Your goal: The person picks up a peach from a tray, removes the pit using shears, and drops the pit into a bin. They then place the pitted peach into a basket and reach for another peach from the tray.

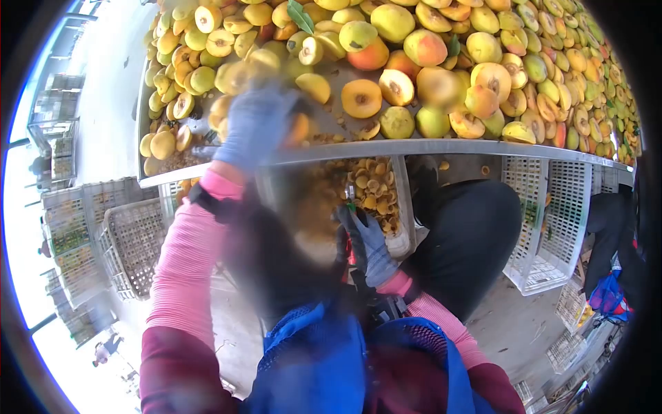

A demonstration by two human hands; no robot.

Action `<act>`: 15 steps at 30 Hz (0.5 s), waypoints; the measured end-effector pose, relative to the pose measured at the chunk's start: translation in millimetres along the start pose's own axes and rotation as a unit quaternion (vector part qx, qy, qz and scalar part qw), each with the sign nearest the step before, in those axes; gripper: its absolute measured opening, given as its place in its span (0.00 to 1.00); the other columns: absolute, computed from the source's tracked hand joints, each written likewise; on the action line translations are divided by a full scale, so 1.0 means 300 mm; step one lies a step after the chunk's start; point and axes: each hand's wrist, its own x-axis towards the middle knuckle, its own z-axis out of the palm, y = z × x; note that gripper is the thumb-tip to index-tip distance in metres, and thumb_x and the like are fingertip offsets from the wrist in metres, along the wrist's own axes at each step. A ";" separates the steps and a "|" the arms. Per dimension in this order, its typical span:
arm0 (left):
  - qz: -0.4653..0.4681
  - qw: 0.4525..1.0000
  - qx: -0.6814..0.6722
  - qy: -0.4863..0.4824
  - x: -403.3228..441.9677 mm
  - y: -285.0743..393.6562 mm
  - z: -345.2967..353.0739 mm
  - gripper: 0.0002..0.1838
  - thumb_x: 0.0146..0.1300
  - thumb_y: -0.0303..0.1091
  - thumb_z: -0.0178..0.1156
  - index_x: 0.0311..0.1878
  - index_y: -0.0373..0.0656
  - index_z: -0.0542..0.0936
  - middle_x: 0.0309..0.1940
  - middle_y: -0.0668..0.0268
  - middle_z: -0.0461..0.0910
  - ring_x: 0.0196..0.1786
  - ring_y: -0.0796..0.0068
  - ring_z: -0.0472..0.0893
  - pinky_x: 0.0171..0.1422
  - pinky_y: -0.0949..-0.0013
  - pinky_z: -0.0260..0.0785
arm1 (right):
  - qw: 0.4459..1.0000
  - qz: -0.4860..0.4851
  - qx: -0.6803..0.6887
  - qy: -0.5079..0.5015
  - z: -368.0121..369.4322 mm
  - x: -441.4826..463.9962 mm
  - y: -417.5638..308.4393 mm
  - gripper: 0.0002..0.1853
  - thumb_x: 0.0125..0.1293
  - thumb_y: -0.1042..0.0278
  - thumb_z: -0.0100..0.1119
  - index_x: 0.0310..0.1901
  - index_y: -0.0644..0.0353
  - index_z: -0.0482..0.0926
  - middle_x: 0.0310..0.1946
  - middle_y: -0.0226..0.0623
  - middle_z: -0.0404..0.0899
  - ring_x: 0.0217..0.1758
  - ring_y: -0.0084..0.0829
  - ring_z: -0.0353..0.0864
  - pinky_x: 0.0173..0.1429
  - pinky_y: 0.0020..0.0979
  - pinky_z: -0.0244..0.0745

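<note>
My left hand (pixel 258 124), in a grey-blue glove, is over the near edge of the fruit table (pixel 441 146), among yellow-orange fruit. It is smeared by motion, and its fingers cannot be made out. Below the table edge, my right hand (pixel 374 252), also gloved, is wrapped round a red and black hand tool (pixel 357 238) with a metal tip pointing up. Beyond the tool lies a crate of small cut fruit pieces (pixel 376 186). Halved fruit showing dark centres (pixel 361 99) lies on the table beside whole fruit (pixel 393 23).
A white plastic crate (pixel 545 228) stands to the right of my knee, and a beige crate (pixel 131 245) is at the left. More stacked crates (pixel 72 228) stand farther left. At the far right, a person's dark-clothed leg (pixel 607 224) shows.
</note>
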 end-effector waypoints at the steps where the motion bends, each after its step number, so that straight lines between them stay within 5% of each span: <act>1: -0.037 0.999 -0.023 -0.005 -0.009 -0.019 -0.009 0.19 0.50 0.37 0.64 0.48 0.50 0.77 0.46 0.61 0.72 0.50 0.58 0.72 0.52 0.60 0.69 | 1.000 0.010 0.005 0.003 0.007 0.000 0.000 0.22 0.64 0.41 0.53 0.40 0.54 0.73 0.15 0.24 0.66 0.14 0.17 0.64 0.18 0.20 0.60; 5: -0.012 0.977 -0.146 0.158 -0.137 0.083 -0.105 0.18 0.46 0.30 0.67 0.44 0.45 0.78 0.42 0.58 0.74 0.49 0.57 0.73 0.52 0.60 0.67 | 0.998 0.000 0.033 -0.054 0.005 -0.004 -0.004 0.22 0.65 0.41 0.51 0.40 0.55 0.73 0.15 0.25 0.66 0.12 0.19 0.64 0.14 0.21 0.58; 7: 0.037 0.949 -0.284 0.134 -0.209 0.207 -0.194 0.22 0.37 0.26 0.70 0.40 0.41 0.77 0.42 0.57 0.73 0.47 0.55 0.74 0.52 0.60 0.67 | 0.996 -0.022 0.051 -0.074 0.013 -0.022 -0.065 0.22 0.66 0.41 0.49 0.41 0.56 0.74 0.15 0.25 0.66 0.12 0.20 0.64 0.14 0.22 0.59; 8: 0.074 0.926 -0.357 0.103 -0.243 0.246 -0.197 0.23 0.34 0.26 0.69 0.39 0.41 0.76 0.43 0.57 0.72 0.48 0.56 0.74 0.53 0.60 0.66 | 0.969 0.051 0.206 -0.127 0.013 -0.026 -0.079 0.24 0.68 0.42 0.46 0.41 0.58 0.75 0.17 0.27 0.69 0.13 0.19 0.66 0.17 0.23 0.61; 10: 0.115 0.897 -0.425 0.045 -0.285 0.302 -0.208 0.24 0.35 0.30 0.70 0.41 0.40 0.75 0.46 0.54 0.71 0.52 0.53 0.72 0.58 0.57 0.63 | 0.975 0.001 0.219 -0.037 0.094 -0.068 -0.124 0.22 0.68 0.44 0.48 0.43 0.59 0.75 0.19 0.28 0.71 0.14 0.19 0.66 0.17 0.23 0.61; 11: 0.132 0.884 -0.446 0.046 -0.303 0.318 -0.192 0.25 0.37 0.31 0.70 0.43 0.39 0.74 0.48 0.53 0.70 0.54 0.52 0.71 0.59 0.55 0.62 | 0.982 -0.125 0.113 -0.082 0.060 -0.035 -0.083 0.20 0.68 0.48 0.50 0.44 0.59 0.74 0.23 0.29 0.73 0.17 0.18 0.68 0.20 0.21 0.63; 13: 0.025 0.873 -0.475 0.108 -0.352 0.347 -0.156 0.30 0.40 0.33 0.69 0.50 0.39 0.70 0.53 0.52 0.66 0.57 0.52 0.68 0.63 0.54 0.59 | 0.910 -0.398 -0.069 -0.095 -0.010 0.031 0.000 0.17 0.68 0.54 0.53 0.48 0.59 0.73 0.31 0.31 0.76 0.25 0.18 0.73 0.26 0.19 0.66; 14: -0.010 0.889 -0.438 0.131 -0.371 0.352 -0.130 0.36 0.42 0.35 0.70 0.55 0.38 0.65 0.57 0.52 0.62 0.60 0.58 0.66 0.65 0.58 0.58 | 0.967 -0.212 0.040 -0.137 -0.006 -0.037 -0.053 0.17 0.68 0.56 0.54 0.50 0.60 0.72 0.34 0.32 0.76 0.29 0.18 0.75 0.29 0.19 0.67; 15: -0.075 0.841 -0.514 0.154 -0.383 0.376 -0.113 0.34 0.47 0.33 0.67 0.57 0.36 0.64 0.56 0.51 0.64 0.59 0.58 0.68 0.63 0.59 0.61 | 0.974 -0.167 0.075 -0.133 0.021 -0.073 -0.079 0.16 0.67 0.59 0.55 0.50 0.60 0.72 0.36 0.32 0.76 0.32 0.17 0.75 0.31 0.18 0.68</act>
